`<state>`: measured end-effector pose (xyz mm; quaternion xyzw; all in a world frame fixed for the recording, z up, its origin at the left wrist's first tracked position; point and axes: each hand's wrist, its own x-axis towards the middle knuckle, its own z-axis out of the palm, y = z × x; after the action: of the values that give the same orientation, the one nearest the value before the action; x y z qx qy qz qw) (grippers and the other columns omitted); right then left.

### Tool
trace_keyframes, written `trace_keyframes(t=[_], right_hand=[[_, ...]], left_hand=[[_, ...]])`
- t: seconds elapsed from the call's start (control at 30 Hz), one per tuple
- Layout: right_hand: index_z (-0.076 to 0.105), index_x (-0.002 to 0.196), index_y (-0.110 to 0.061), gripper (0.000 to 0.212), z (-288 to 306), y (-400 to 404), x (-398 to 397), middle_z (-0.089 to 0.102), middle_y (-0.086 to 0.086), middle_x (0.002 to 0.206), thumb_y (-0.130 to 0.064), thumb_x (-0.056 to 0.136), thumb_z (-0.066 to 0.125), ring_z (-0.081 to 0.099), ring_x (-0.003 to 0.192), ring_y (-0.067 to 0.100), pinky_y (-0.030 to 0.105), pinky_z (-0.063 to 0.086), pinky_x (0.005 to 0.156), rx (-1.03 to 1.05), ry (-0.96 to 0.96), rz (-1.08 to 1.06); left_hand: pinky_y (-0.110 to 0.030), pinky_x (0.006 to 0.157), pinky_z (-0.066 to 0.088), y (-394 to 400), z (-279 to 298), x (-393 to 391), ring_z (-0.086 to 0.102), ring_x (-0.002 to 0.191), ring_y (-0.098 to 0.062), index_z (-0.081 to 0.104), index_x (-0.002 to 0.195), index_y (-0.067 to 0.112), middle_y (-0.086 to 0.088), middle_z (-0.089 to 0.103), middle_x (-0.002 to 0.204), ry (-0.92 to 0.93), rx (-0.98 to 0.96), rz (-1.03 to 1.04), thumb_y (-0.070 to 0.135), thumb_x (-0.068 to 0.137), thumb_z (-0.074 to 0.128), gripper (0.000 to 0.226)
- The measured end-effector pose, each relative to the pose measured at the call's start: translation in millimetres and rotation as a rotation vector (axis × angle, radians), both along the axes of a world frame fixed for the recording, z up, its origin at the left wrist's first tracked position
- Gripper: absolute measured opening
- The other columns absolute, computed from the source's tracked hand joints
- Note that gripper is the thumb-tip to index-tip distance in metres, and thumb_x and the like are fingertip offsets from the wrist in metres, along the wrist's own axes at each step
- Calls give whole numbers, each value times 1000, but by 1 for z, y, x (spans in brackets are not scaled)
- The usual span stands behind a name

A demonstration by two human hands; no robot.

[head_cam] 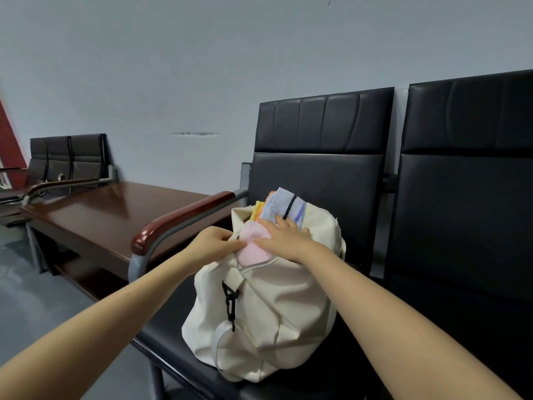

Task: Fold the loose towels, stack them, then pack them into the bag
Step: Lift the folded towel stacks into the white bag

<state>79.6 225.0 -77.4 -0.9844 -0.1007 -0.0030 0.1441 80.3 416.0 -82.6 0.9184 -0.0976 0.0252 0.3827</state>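
A: Where's it at?
B: Packing stage. Cream duffel bag (268, 307) on black seat (178, 339), zip open. Pink towel (253, 246) going in; blue (284, 207) + yellow (256, 211) folded towels stick out the far end.
A: Hands?
B: Left hand (215, 243) fingers pinch bag's edge; right hand (284, 241) flat, fingers straight, pressing towels down. Left: tuck rest, prob zip.

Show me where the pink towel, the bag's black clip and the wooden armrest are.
pink towel (253, 249): head view, on its bare middle between the hands.
black clip (230, 304): head view, on the hook's body.
wooden armrest (184, 216): head view, on its top surface.
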Motion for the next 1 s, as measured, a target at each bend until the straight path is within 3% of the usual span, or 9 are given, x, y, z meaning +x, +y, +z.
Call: trace_keyframes(t=[0.07,0.23,0.37,0.47,0.57,0.63,0.73,0.83,1.0], right_hand=[[12,152,-43,61,2,-1,0,4,-3,163,-58,96,31,11,148,26,56,15,111,7,0,0],[22,150,-38,59,6,1,4,31,1,155,-54,95,33,30,138,31,53,22,103,-44,34,44],[30,148,-37,49,19,-12,3,42,-1,150,-46,99,26,35,136,30,51,16,108,-27,58,109],[43,142,-31,45,24,-23,18,55,2,135,-37,98,36,43,127,29,38,27,102,96,-203,54],[39,144,-25,50,20,-22,47,38,6,148,-34,94,45,25,140,31,43,24,110,27,-363,11],[19,153,-26,65,14,-19,62,12,9,161,-42,95,43,4,149,32,48,7,118,31,-255,-38],[5,155,-31,70,2,-20,75,0,9,163,-50,96,37,-2,150,28,48,-7,119,29,-175,-34],[3,155,-35,68,-8,-24,78,-1,7,164,-52,97,34,-2,150,24,47,-8,120,39,-149,-5],[4,155,-35,66,-10,-23,77,-2,5,164,-52,97,32,-5,150,22,46,-8,120,11,-142,11]], left_hand=[[-26,50,24,7,7,0,35,57,-15,52,61,-3,-6,39,58,-109,-26,78,22,86,63,37],[-27,48,21,0,40,3,31,52,-14,40,54,9,0,32,52,-437,-178,247,12,86,57,37],[-32,56,33,-16,28,16,50,67,-20,53,76,11,0,56,67,-342,100,186,23,89,57,19],[-33,68,40,-16,30,38,59,90,-23,51,107,17,-3,63,102,-348,327,206,33,93,54,22],[-34,84,44,-23,41,69,57,110,-25,50,127,24,-4,53,123,-382,539,216,30,92,53,36],[-34,85,47,-30,46,89,58,106,-22,56,119,27,1,55,113,-346,693,238,31,88,59,31],[-30,74,46,-34,43,119,62,98,-20,61,113,26,5,62,105,-293,876,263,34,86,62,28],[-29,72,44,-32,41,137,61,89,-20,62,116,22,4,63,100,-278,943,269,38,88,60,32],[-27,66,41,-28,43,136,54,75,-18,59,85,20,2,58,81,-309,815,226,52,85,61,32]])
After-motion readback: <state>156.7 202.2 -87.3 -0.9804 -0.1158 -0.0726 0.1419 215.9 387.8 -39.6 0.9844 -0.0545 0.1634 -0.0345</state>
